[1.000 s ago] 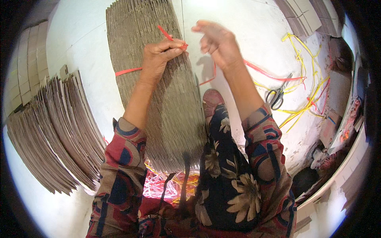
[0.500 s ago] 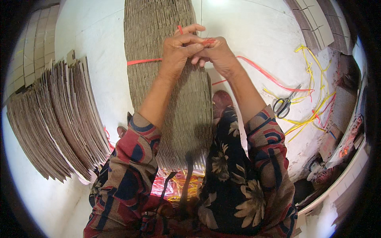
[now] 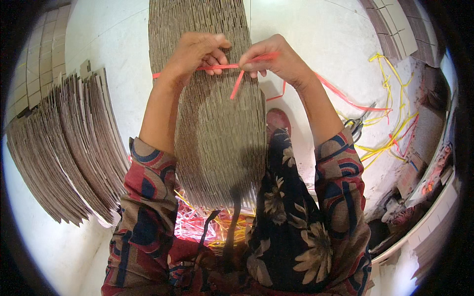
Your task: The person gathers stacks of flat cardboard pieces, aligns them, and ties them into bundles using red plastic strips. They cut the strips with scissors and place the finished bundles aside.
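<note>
Red strap (image 3: 226,66) crosses one cardboard bundle (image 3: 217,118); over the bundle, the right hand (image 3: 280,60) pinches it, the left hand (image 3: 194,52) curls at it, whether gripping I cannot tell. One pair of scissors (image 3: 362,120) lies right of the bundle.

No readable text or numbers.

Matt cardboard stack (image 3: 217,128), glossy red plastic strap (image 3: 227,66)
At twelve o'clock the stack looks rough and ridged, the strap smooth; at three o'clock, scissors (image 3: 363,119) pair grey metal with smooth black plastic near slick yellow plastic strips (image 3: 375,151); at four and eight o'clock, patterned sleeves (image 3: 340,197) look like soft matt cloth
</note>
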A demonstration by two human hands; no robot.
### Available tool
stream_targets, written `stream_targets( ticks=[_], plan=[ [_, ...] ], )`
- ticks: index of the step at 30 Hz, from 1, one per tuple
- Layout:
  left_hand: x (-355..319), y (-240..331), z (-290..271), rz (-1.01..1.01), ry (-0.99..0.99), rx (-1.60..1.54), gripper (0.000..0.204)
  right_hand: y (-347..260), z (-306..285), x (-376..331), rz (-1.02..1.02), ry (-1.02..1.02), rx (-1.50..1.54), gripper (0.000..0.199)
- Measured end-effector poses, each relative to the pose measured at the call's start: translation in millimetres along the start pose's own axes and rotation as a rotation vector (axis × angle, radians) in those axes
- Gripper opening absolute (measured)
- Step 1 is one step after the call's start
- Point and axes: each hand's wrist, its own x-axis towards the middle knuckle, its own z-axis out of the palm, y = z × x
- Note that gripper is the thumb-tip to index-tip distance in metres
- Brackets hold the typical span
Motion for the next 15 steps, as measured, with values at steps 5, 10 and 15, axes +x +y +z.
stream_targets(
  ticks=[5, 10, 15],
  plan=[
    [16, -5, 3, 0.031, -0.075, 0.04, 0.027, 12, 16, 10, -0.454, 0.334, -0.74, 0.013],
    [16, 7, -7, -0.006, -0.21, -0.064, 0.023, 21, 25, 16, -0.614, 0.513, -0.728, 0.01],
    [21, -6, -10, 0.337, -0.14, 0.506, 0.019, 27, 18, 19, -0.572, 0.601, -0.538, 0.008]
  ],
)
